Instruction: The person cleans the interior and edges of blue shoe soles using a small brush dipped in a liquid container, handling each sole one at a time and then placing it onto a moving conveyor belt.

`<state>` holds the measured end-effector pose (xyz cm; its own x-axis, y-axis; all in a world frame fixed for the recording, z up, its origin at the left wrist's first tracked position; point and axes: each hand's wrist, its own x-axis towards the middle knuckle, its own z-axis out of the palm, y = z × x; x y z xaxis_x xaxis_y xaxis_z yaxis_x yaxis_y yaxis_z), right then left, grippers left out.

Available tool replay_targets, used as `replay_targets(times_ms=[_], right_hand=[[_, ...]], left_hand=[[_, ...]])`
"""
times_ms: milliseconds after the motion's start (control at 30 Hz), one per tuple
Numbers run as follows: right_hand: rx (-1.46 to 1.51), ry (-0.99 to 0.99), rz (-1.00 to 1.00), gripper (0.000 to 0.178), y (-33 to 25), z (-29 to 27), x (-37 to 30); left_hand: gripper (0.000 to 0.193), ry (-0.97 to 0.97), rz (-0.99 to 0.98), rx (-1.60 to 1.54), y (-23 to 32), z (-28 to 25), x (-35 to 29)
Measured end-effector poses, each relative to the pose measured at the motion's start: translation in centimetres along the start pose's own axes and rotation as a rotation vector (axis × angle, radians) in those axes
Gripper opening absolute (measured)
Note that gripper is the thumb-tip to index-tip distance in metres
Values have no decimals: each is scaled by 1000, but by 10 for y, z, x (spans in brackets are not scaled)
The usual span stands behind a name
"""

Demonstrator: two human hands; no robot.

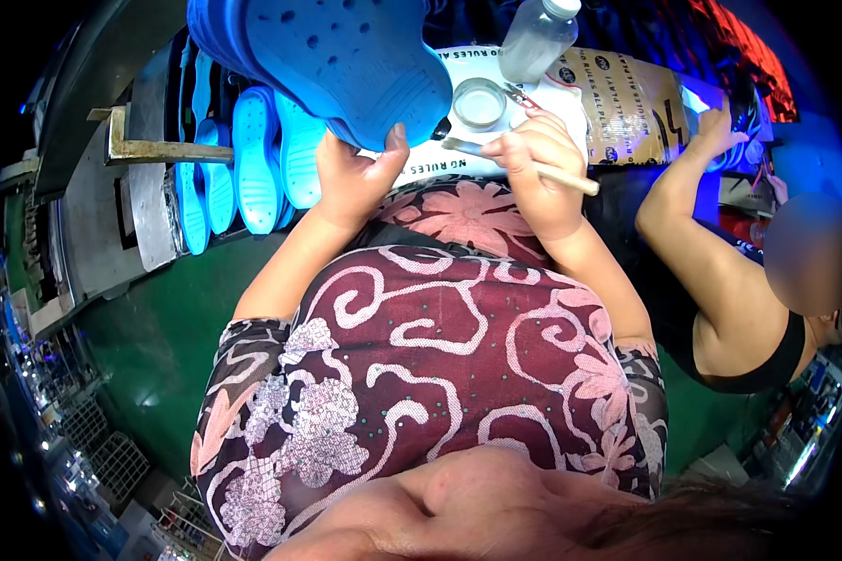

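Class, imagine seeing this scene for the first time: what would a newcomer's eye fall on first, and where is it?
Probably the large blue perforated clog at the top, left of centre, held in the left grip. Next, the right grip holds a pale-handled brush, its tip just below a round glass jar. Blue shoe soles lined up at upper left also stand out.

1. i work over a white printed sheet (pixel 575 117), with a brown printed sheet (pixel 636 117) alongside it on my right
2. on the white one stands a round, open glass jar (pixel 480 101)
3. just behind the jar, a clear bottle (pixel 538 45) with a white cap
4. beside the jar lies a thin, partly red tool (pixel 521 96), too small for me to tell its kind
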<state>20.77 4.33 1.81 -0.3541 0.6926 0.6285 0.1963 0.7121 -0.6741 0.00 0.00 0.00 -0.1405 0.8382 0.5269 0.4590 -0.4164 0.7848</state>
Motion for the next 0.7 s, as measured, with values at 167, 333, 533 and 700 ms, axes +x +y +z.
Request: replay_targets(times_ms=[167,333,533,700], right_hand=[[54,158,51,22,1,-3,5],[-30,25,-29,17,3,3,6],[-29,45,57,16,0,-7,-2],[-30,25,0,19,-2,-1,4]], left_hand=[[39,38,-209,-195,8,0,7],[38,18,-273,-223,14,0,8],[38,-3,-302,-224,14,-3,4],[38,-9,-321,-262,14,-3,4]])
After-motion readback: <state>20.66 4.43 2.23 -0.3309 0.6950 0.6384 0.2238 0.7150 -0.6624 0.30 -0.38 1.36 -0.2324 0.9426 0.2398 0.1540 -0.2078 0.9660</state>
